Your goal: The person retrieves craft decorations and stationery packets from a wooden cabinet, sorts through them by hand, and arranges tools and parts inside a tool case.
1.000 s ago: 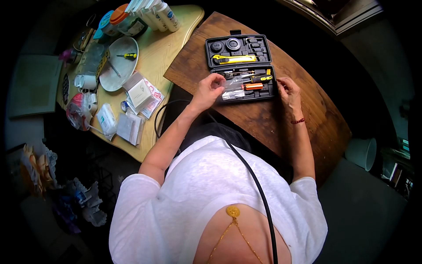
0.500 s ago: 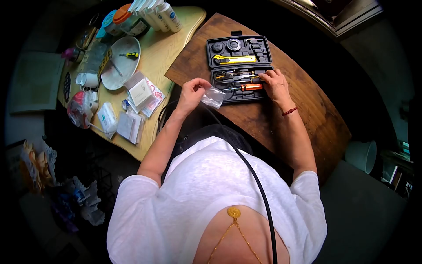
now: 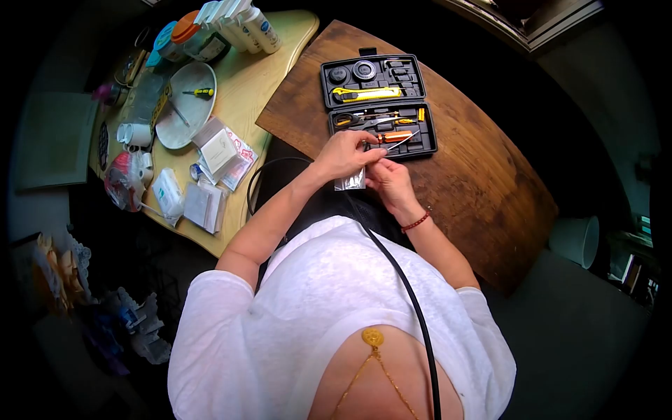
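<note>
My left hand [image 3: 344, 155] is closed on a small clear plastic bag [image 3: 351, 182], which hangs below its fingers. Close beside it, my right hand [image 3: 392, 185] pinches a thin, silvery pointed tool [image 3: 404, 141] whose tip points up and to the right. Its lower end is hidden between the fingers, so I cannot tell its exact kind. Both hands meet at the near edge of an open black tool case [image 3: 430, 145]. Inside the case lie a yellow utility knife [image 3: 371, 94], scissors [image 3: 348, 120] and an orange-handled screwdriver [image 3: 396, 136], partly covered by my left hand.
The case rests on a dark wooden table [image 3: 483, 189]. On the lighter table [image 3: 280, 56] to the left are a round plate [image 3: 189, 115] holding a yellow-and-black screwdriver [image 3: 203, 92], bottles [image 3: 260, 29], jars and small packets. A black cable [image 3: 392, 262] runs across my front.
My right hand has left the right side of the case with the thin tool and come down to my left hand. My left hand, with the bag, has shifted right.
</note>
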A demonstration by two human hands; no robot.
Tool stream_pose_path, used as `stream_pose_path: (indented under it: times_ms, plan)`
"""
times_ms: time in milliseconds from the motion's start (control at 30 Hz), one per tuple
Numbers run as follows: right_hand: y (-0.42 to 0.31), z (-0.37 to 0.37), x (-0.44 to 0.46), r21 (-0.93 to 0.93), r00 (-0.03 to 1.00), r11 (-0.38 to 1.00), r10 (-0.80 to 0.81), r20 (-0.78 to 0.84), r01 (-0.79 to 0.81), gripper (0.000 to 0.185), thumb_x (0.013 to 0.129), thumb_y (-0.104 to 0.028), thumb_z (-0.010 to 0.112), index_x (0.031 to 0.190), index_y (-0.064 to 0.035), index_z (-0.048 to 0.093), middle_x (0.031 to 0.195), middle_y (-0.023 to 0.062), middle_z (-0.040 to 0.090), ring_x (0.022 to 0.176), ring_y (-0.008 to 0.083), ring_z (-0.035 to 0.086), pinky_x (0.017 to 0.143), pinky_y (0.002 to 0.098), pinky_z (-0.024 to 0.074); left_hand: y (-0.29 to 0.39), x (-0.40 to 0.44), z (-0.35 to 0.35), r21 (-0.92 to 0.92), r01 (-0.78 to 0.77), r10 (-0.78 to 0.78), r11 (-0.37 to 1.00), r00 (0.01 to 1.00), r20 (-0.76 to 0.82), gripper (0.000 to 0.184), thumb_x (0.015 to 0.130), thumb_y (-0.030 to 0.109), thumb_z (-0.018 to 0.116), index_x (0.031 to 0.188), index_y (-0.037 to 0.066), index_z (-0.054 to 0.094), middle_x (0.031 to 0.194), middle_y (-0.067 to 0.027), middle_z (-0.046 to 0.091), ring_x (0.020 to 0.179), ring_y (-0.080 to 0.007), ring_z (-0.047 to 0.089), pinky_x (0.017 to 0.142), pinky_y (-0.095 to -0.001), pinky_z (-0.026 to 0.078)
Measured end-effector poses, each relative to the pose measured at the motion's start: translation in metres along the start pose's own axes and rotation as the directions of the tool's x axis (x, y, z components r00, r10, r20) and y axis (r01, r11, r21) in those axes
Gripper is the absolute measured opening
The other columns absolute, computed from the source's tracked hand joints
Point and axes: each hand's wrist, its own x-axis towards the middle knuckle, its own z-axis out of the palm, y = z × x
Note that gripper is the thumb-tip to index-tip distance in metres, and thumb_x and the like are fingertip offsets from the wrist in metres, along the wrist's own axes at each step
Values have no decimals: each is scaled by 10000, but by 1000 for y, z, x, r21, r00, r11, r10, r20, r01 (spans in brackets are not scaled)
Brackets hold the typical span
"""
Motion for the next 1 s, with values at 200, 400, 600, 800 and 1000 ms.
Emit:
stream_pose_path:
  times_ms: [200, 400, 600, 800, 1000]
  plan:
    - [24, 8, 11, 59, 997, 997, 46, 63, -50, 176, 866, -111, 545, 951, 36, 587, 878, 77, 622, 745, 120, 609, 645, 209, 503, -22, 12, 4, 254, -88, 55, 963, 990, 132, 282, 715, 248, 652, 898, 35, 673, 771, -134, 637, 778, -265, 628, 701, -353, 486]
    - [-18, -18, -17, -299, 1000, 954, -11, 7, 13, 215, 867, -120, 544, 993, 48, 593, 871, 122, 638, 679, 146, 621, 589, 221, 503, -22, 15, 18, 495, -257, 276, 830, 961, 37, 189, 733, 167, 633, 884, 55, 648, 824, -103, 585, 785, -290, 598, 672, -407, 476]
    - [-48, -43, -23, -884, 712, 248, -691, 125, 396, 173, 771, -7, 563, 937, 25, 598, 968, 143, 601, 818, 265, 604, 697, 298, 477, -24, 3, 23, 494, -244, 316, 835, 946, -67, 148, 751, 147, 633, 866, 54, 642, 871, -91, 581, 776, -298, 599, 673, -396, 484]
    - [-44, -42, -14, -863, 639, -286, -583, 502, 417, 329, 755, -45, 601, 1080, -19, 557, 1136, 141, 547, 1090, 291, 493, 945, 427, 346, -36, -18, 11, 465, -136, 253, 875, 947, -199, 163, 766, 166, 640, 892, 63, 641, 915, -75, 570, 762, -284, 603, 654, -377, 487]
    - [-31, -46, -12, -840, 713, -430, -469, 521, 331, 419, 772, -111, 609, 1171, -33, 508, 1222, 127, 503, 1169, 277, 441, 987, 466, 291, -45, -19, 15, 393, -165, 287, 905, 917, -276, 142, 756, 152, 648, 865, 61, 646, 863, -73, 587, 746, -274, 606, 635, -365, 478]
